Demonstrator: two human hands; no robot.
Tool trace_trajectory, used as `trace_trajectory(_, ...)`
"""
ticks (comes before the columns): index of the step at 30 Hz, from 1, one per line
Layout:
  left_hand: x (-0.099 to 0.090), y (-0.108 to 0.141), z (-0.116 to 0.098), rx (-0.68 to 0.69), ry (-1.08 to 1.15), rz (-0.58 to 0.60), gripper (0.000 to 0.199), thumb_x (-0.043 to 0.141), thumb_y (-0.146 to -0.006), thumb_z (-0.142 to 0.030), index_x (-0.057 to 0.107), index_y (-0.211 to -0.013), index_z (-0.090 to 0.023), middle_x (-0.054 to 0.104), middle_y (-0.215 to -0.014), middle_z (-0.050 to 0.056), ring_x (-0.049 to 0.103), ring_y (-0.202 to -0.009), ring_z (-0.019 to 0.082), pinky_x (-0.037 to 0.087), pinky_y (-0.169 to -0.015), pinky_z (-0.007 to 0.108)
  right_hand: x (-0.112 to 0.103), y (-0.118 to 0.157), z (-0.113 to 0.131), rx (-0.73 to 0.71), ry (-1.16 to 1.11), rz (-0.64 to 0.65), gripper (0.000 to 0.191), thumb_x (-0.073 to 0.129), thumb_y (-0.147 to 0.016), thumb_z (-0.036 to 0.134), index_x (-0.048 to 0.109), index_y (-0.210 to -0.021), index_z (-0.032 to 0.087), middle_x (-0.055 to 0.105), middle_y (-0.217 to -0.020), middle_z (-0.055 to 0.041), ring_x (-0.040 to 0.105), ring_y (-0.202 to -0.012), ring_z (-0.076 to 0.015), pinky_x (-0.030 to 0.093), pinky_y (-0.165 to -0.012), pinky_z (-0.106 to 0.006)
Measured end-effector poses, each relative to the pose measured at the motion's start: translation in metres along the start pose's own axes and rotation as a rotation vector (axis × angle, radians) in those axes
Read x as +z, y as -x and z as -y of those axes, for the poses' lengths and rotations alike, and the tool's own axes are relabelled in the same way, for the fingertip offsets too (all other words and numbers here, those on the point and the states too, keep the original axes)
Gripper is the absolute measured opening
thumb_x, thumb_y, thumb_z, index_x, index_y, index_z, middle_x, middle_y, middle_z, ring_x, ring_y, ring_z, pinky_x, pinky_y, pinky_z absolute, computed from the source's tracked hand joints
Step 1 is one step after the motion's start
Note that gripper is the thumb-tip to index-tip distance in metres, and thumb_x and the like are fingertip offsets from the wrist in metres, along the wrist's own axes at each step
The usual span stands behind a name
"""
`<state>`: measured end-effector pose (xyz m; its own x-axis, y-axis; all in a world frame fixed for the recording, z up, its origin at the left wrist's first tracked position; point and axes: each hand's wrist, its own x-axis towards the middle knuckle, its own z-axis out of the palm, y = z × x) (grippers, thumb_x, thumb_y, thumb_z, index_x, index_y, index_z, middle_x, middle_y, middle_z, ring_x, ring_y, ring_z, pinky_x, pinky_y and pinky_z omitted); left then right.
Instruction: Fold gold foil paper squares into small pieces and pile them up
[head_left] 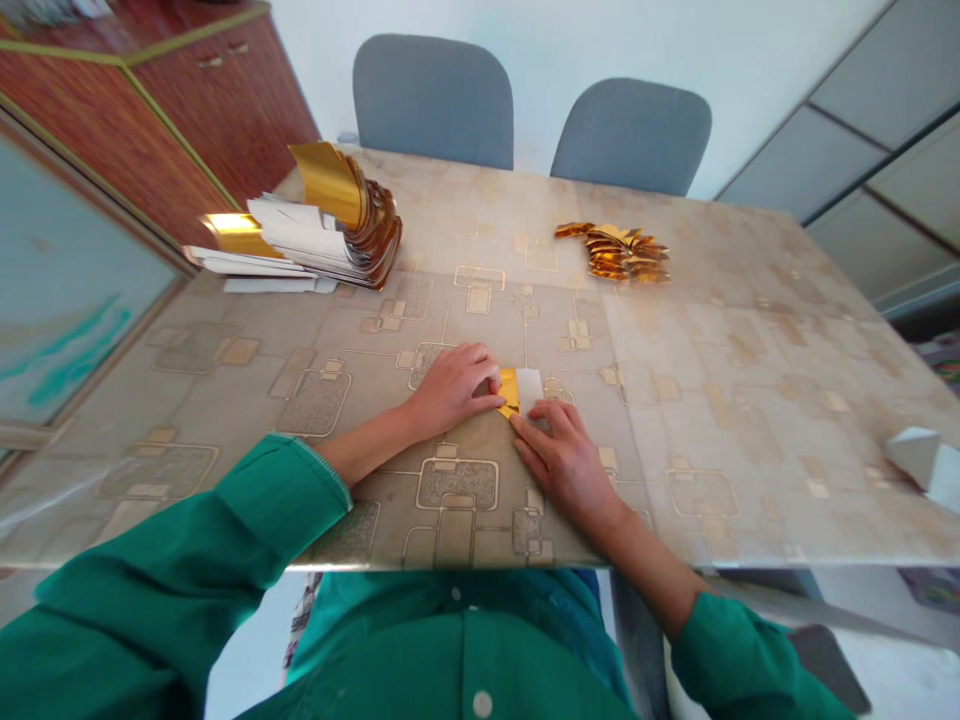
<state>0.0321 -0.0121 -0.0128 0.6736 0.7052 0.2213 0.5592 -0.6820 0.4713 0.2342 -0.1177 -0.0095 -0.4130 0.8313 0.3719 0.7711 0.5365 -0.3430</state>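
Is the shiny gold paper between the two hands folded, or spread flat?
Partly folded: the gold paper has a creased flap at its lower edge, between the left hand and right hand. I can't count the folds.

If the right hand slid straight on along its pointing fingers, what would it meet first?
The gold paper, which the right hand seems to touch; just past it, probably the left hand, though one view leaves depth unclear.

Prob. home dining rm w/ table (712,380), chairs (435,100), cabinet (217,115).
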Motion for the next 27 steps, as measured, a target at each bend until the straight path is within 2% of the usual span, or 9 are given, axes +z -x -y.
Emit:
trace_trajectory(5,-0.001,0.004,-0.006,0.112,-0.156,-0.061,0.016,0.063,-0.094,-0.033,0.065,-0.091,-0.017,0.062,-0.099,0.005,0.054,-0.096,0.021,0.039,-0.083,0.033,0.0,-0.001,0.0,0.032,-0.003,0.026,0.028,0.054,-0.096,0.023,0.068,-0.116,0.011,0.059,-0.103,-0.0147,0.05,-0.101,-0.0272,0.051,-0.09,-0.045)
trace_trajectory(9,-0.003,0.015,-0.015,0.427,-0.367,-0.059,0.016,0.051,-0.1,-0.022,0.067,-0.101,-0.019,0.065,-0.102,0.004,0.054,-0.097,0.02,0.039,-0.089,0.035,0.002,-0.002,-0.001,0.06,-0.009,0.029,0.026,0.054,-0.095,0.024,0.069,-0.114,0.015,0.059,-0.104,-0.0131,0.051,-0.099,-0.0267,0.05,-0.089,-0.046)
trace_trajectory(10,-0.003,0.019,-0.016,0.467,-0.39,-0.052,0.017,0.05,-0.101,-0.02,0.067,-0.104,-0.018,0.066,-0.102,0.004,0.054,-0.095,0.019,0.039,-0.09,0.035,0.002,-0.002,-0.002,0.064,-0.011,0.029,0.026,0.054,-0.095,0.024,0.069,-0.114,0.015,0.059,-0.104,-0.0129,0.051,-0.099,-0.0267,0.05,-0.089,-0.046)
trace_trajectory(15,0.0,0.033,-0.02,0.411,-0.462,-0.059,0.02,0.049,-0.101,-0.021,0.065,-0.112,-0.016,0.067,-0.1,0.004,0.056,-0.097,0.02,0.04,-0.093,0.035,0.002,0.001,-0.004,0.062,-0.059,0.021,0.029,0.052,-0.096,0.023,0.067,-0.119,0.016,0.059,-0.106,-0.0125,0.051,-0.102,-0.0264,0.05,-0.092,-0.046)
trace_trajectory(19,0.003,0.036,-0.027,0.384,-0.516,-0.047,0.02,0.049,-0.101,-0.02,0.064,-0.113,-0.014,0.065,-0.101,0.006,0.056,-0.099,0.022,0.041,-0.095,0.037,0.001,0.001,-0.006,0.06,-0.091,0.037,0.03,0.053,-0.095,0.02,0.065,-0.121,0.011,0.059,-0.108,-0.0141,0.051,-0.104,-0.0263,0.049,-0.094,-0.044)
trace_trajectory(24,0.003,0.038,-0.03,0.39,-0.537,0.005,0.023,0.048,-0.1,-0.02,0.062,-0.116,-0.01,0.063,-0.098,0.007,0.055,-0.096,0.022,0.043,-0.092,0.037,0.003,-0.004,-0.003,0.098,0.036,0.073,0.032,0.056,-0.094,0.022,0.063,-0.123,0.012,0.06,-0.108,-0.0139,0.05,-0.104,-0.0289,0.048,-0.093,-0.048)
trace_trajectory(27,0.003,0.041,-0.028,0.409,-0.516,0.026,0.027,0.047,-0.1,-0.02,0.06,-0.124,-0.013,0.062,-0.099,0.008,0.055,-0.096,0.023,0.044,-0.092,0.038,0.005,-0.005,-0.003,0.106,0.067,0.068,0.03,0.055,-0.095,0.023,0.064,-0.122,0.013,0.061,-0.107,-0.0131,0.05,-0.104,-0.0286,0.048,-0.093,-0.047)
